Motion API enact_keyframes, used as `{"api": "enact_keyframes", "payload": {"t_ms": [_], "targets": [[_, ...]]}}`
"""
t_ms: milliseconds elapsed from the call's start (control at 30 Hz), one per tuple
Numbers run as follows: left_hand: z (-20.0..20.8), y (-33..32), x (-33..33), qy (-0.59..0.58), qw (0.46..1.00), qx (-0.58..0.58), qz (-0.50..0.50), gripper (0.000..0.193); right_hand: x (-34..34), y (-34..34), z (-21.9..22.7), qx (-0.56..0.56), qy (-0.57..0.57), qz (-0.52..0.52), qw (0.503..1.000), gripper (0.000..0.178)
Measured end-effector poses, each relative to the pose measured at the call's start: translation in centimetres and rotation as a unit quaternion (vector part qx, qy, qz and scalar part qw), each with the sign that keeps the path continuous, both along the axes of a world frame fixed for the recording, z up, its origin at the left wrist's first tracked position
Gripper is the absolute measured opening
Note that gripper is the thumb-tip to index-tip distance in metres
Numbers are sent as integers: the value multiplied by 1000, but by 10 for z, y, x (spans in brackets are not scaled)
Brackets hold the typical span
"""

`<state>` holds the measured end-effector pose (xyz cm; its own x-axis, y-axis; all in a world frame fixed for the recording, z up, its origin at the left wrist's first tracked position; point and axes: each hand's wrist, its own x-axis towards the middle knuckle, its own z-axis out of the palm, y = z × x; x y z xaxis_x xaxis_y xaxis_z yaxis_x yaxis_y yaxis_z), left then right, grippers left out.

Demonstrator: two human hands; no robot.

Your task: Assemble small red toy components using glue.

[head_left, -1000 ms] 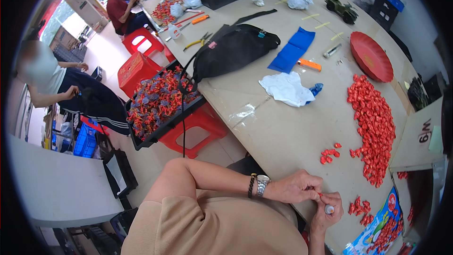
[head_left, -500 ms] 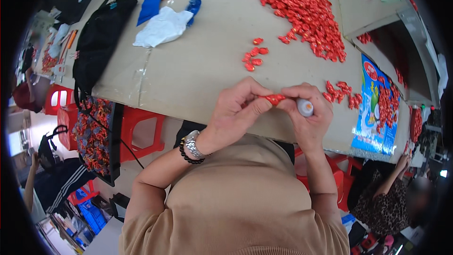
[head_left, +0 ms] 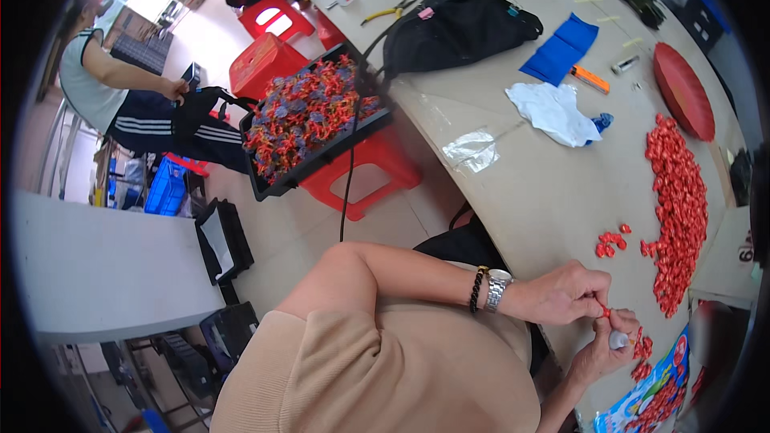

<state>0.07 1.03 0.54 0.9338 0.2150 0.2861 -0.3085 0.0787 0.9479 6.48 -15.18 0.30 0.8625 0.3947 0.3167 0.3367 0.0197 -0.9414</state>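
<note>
My left hand (head_left: 565, 293), with a silver watch and dark bracelet on the wrist, pinches a small red piece (head_left: 606, 313) at the table's near edge. Facing it, my right hand (head_left: 595, 359) holds the same piece in its fingertips. Tucked in the right hand is a whitish tube or bottle (head_left: 618, 340), its end showing. Beyond my hands lie a small cluster of red pieces (head_left: 612, 244) and a large heap of similar pieces (head_left: 678, 216). More red pieces (head_left: 642, 346) lie beside the right hand, close to a blue printed plastic sheet (head_left: 613, 421).
A black tray (head_left: 329, 159) heaped with red and purple pieces rests on a red stool (head_left: 365, 180) at left. On the table are a black bag (head_left: 465, 32), white plastic (head_left: 553, 112), an orange cutter (head_left: 591, 78), pliers (head_left: 389, 12) and a red dish (head_left: 682, 92). A person (head_left: 120, 80) stands at left.
The view has swung left, so my hands and the red heap now appear at the lower right. Both hands still hold the red piece, and the tube stays in my right hand.
</note>
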Motion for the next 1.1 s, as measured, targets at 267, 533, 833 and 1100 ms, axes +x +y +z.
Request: {"api": "enact_keyframes", "payload": {"t_ms": [267, 533, 833, 1100], "targets": [[6, -2, 6, -15, 999, -27, -9, 10, 11, -3, 2, 8, 18, -10, 1000, 17], [-1, 0, 8, 50, 997, -61, -11, 13, 5, 13, 17, 23, 69, -22, 997, 18], [9, 7, 10, 212, 908, -349, -97, 10, 11, 17, 20, 6, 73, -5, 997, 16], [7, 1, 10, 251, 883, -387, -91, 20, 16, 12, 13, -21, 2, 11, 1000, 14]]}}
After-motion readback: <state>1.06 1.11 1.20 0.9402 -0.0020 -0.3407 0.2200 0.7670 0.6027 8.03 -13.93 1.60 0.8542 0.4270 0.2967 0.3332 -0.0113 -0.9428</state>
